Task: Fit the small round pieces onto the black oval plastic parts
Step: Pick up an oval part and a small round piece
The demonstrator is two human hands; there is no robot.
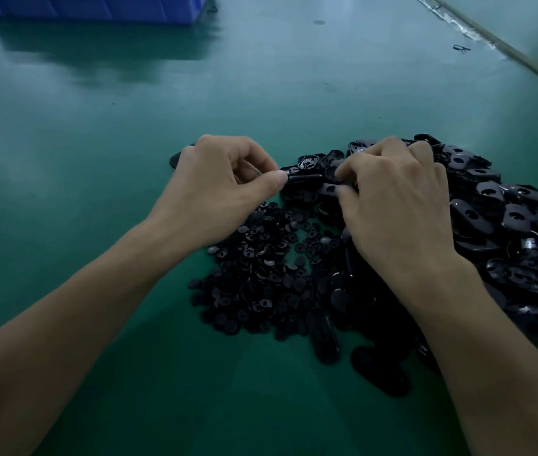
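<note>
Just beyond the heap of small round pieces (267, 268), one black oval part (305, 177) is held with its long axis running left to right. The left hand (218, 189) pinches its left end between thumb and forefinger. The right hand (396, 205) curls its fingers round the other end (more oval parts (507, 222) pile up right of that heap).

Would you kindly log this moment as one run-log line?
left hand: pinches black oval part | right hand: pinches its other end | small round pieces: heaped between forearms | oval pile: right
</note>
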